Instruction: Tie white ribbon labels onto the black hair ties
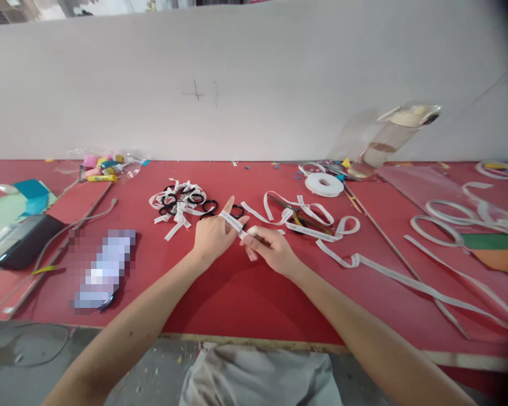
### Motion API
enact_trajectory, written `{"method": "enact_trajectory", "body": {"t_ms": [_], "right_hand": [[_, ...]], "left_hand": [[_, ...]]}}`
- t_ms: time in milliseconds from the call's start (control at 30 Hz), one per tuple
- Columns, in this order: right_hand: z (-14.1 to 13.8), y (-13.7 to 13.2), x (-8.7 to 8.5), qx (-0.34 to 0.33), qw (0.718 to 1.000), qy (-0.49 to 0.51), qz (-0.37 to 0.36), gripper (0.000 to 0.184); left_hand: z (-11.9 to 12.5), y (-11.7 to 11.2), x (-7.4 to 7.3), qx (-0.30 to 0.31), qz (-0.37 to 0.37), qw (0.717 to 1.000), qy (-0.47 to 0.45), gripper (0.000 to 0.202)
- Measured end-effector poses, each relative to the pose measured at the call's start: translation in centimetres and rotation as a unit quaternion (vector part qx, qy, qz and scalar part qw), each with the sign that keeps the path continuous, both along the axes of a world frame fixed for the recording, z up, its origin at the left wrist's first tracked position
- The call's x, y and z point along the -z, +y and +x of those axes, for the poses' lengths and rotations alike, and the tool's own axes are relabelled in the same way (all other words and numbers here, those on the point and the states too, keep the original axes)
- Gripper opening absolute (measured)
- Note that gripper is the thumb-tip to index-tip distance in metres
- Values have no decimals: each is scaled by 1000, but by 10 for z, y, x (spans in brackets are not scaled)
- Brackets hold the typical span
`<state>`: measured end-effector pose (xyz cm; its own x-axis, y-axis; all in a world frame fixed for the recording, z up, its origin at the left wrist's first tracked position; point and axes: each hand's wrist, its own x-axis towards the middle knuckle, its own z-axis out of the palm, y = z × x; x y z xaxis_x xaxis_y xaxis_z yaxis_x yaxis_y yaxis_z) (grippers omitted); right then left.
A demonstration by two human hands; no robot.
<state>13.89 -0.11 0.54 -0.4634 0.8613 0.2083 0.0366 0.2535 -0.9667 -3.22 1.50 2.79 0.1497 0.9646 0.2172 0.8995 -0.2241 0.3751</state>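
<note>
A white ribbon (232, 220) with dark printed letters stretches across the fingers of my left hand (214, 234). This hand is partly closed on the ribbon, with one finger pointing up and away. My right hand (268, 248) pinches the ribbon's near end between thumb and fingertips. Just beyond my left fingers is a black ring (237, 211); whether they touch it I cannot tell. To the left, a pile of white ribbon bows (182, 203) lies tangled with several black rings. Scissors (298, 217) lie on the right among loose printed ribbon (317, 232).
The red table (237, 307) meets a pale wall. A ribbon roll (324, 184) and a leaning water bottle (389, 141) stand at the back right. Long ribbon strips (406, 282) cross the right side. Leftward lie a blurred phone (108, 270), a dark case (31, 242) and a cable.
</note>
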Motion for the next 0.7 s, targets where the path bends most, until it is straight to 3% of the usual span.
{"method": "enact_trajectory", "body": {"t_ms": [200, 400, 533, 633, 700], "right_hand": [[2, 2, -3, -16, 994, 97, -44, 31], [5, 1, -4, -11, 995, 99, -8, 25], [6, -4, -6, 52, 990, -21, 127, 22], [4, -6, -6, 108, 958, -68, 257, 20], [3, -6, -6, 124, 941, -77, 306, 19]], "left_hand": [[1, 2, -5, -22, -61, 997, 52, 75], [1, 4, -3, -8, -73, 996, 46, 69], [3, 2, -1, -16, -72, 997, 16, 64], [4, 1, -1, -25, -75, 997, -13, 58], [4, 1, -2, -27, -82, 996, -11, 56]]}}
